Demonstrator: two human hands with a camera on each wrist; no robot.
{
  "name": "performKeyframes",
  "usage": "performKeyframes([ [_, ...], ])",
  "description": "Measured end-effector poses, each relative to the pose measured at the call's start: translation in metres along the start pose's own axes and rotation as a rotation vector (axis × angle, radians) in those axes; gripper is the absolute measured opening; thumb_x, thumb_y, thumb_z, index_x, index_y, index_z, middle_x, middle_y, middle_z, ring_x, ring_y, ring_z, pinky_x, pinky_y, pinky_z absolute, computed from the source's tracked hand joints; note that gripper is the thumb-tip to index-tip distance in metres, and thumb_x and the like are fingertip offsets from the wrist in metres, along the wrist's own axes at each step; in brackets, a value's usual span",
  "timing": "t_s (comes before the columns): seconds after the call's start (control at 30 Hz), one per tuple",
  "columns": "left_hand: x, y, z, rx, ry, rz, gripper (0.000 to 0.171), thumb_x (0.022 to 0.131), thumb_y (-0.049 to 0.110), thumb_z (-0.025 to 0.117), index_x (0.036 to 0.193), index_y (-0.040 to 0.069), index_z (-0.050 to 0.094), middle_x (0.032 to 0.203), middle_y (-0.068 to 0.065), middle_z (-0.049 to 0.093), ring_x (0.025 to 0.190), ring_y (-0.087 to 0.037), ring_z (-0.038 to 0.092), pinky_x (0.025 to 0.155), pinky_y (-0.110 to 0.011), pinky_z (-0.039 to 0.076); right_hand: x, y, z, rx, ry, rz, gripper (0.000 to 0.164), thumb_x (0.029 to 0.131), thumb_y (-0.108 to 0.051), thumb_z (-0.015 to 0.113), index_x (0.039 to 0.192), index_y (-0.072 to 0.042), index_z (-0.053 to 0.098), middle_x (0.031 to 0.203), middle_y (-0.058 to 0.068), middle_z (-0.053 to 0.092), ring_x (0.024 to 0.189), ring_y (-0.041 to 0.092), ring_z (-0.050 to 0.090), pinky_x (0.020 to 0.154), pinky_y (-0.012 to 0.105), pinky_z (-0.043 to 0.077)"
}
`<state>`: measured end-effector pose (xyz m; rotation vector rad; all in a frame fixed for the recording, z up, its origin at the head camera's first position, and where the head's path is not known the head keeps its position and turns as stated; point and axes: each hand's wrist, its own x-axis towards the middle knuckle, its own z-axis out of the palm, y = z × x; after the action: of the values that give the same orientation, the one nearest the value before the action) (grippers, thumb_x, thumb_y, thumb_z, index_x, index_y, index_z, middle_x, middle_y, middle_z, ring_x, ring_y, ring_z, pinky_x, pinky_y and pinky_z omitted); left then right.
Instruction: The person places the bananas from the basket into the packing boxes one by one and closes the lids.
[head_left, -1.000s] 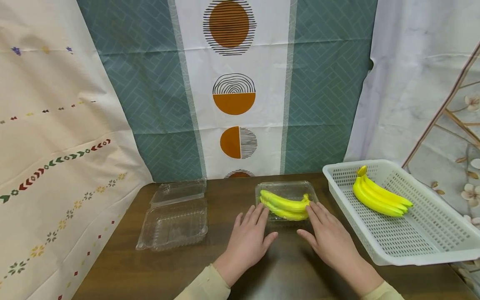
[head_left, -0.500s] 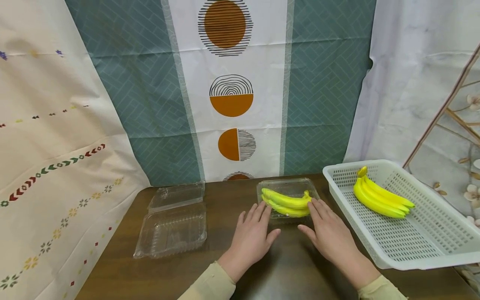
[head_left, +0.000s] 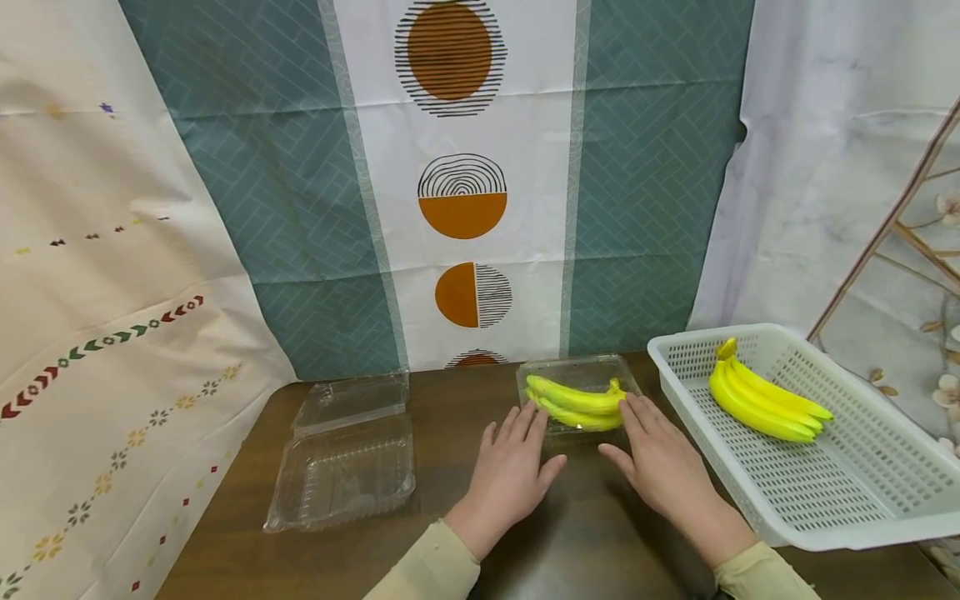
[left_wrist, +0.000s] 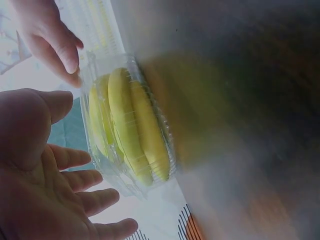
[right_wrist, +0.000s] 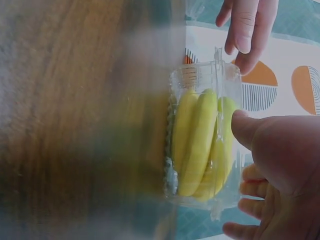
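A clear plastic clamshell box (head_left: 551,368) sits at the back of the table with its lid down over a bunch of bananas (head_left: 577,402). My left hand (head_left: 508,468) is at the box's near left corner, fingers straight and spread, thumb apart. At the near right corner, my right hand (head_left: 663,460) lies with straight fingers right at the lid's edge. Both wrist views show the bananas (left_wrist: 130,130) through the clear plastic, the palms facing the box and neither hand curled round it. In the right wrist view the box's rim (right_wrist: 218,75) stands out along the seam.
Another clear clamshell box (head_left: 352,479) lies opened flat on the left of the table. On the right stands a white perforated basket (head_left: 847,500) holding a second bunch of bananas (head_left: 765,400). Patterned cloth (head_left: 637,183) hangs behind the table and at both sides.
Both hands and the box with bananas have slid slightly back toward the hanging cloth. The head view has turned a little; the fingers keep their straight pose.
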<state>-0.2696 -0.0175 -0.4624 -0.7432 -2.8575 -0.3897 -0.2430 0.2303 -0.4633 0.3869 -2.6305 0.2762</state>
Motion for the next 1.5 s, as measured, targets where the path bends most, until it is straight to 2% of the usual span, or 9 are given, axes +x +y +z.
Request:
performKeyframes([
  [0.3,0.012,-0.004,-0.002,0.001,0.006,0.006,0.078,0.110,0.056,0.065,0.170,0.011,0.046,0.176,-0.013,0.038,0.161,-0.036,0.038,0.124,-0.068,0.035,0.013,0.002,0.000,-0.016,-0.028,0.030,0.077,0.100,-0.032,0.086,0.151,0.017,0.055,0.157,0.034,0.054,0.147,0.052,0.051,0.118,0.064,0.045],
  [0.63,0.021,-0.003,0.005,0.002,-0.023,0.012,0.074,0.112,0.056,0.061,0.169,0.011,0.046,0.176,-0.012,0.038,0.161,-0.036,0.039,0.123,-0.066,0.037,0.021,0.010,0.008,-0.033,-0.062,0.058,0.075,0.098,-0.025,0.088,0.151,0.017,0.054,0.155,0.036,0.053,0.144,0.053,0.052,0.116,0.066,0.046],
  [0.8,0.028,-0.005,0.005,0.003,-0.015,0.010,0.074,0.112,0.057,0.060,0.169,0.011,0.046,0.177,-0.012,0.037,0.161,-0.036,0.039,0.123,-0.066,0.038,0.029,0.012,0.008,-0.029,-0.051,0.054,0.074,0.098,-0.023,0.087,0.152,0.017,0.053,0.156,0.036,0.052,0.143,0.053,0.054,0.115,0.065,0.047],
  [0.9,0.033,-0.006,0.003,-0.011,-0.009,0.006,0.075,0.112,0.057,0.060,0.169,0.011,0.046,0.177,-0.012,0.037,0.161,-0.036,0.039,0.123,-0.066,0.038,0.035,0.013,0.008,-0.029,-0.054,0.058,0.074,0.098,-0.023,0.087,0.152,0.017,0.053,0.156,0.037,0.052,0.142,0.054,0.054,0.114,0.065,0.048],
  [1.13,0.042,-0.009,0.003,-0.014,-0.022,0.017,0.076,0.112,0.057,0.060,0.170,0.011,0.045,0.177,-0.012,0.036,0.161,-0.036,0.039,0.123,-0.066,0.038,0.042,0.020,0.009,-0.037,-0.120,0.099,0.075,0.101,-0.024,0.084,0.155,0.016,0.050,0.159,0.037,0.049,0.144,0.055,0.052,0.117,0.066,0.044],
  [1.3,0.047,-0.012,0.004,-0.018,-0.040,0.024,0.076,0.112,0.058,0.059,0.170,0.012,0.044,0.178,-0.011,0.036,0.161,-0.037,0.038,0.123,-0.065,0.037,0.044,0.022,0.010,-0.061,-0.126,0.096,0.075,0.100,-0.025,0.085,0.153,0.016,0.052,0.157,0.037,0.051,0.144,0.055,0.052,0.118,0.065,0.044],
  [1.5,0.049,-0.008,0.004,-0.027,-0.059,-0.002,0.077,0.112,0.058,0.058,0.172,0.012,0.041,0.179,-0.011,0.034,0.163,-0.036,0.035,0.125,-0.065,0.036,0.045,0.028,0.010,-0.060,-0.133,0.082,0.075,0.100,-0.026,0.085,0.153,0.016,0.052,0.157,0.037,0.050,0.143,0.055,0.052,0.118,0.066,0.044],
])
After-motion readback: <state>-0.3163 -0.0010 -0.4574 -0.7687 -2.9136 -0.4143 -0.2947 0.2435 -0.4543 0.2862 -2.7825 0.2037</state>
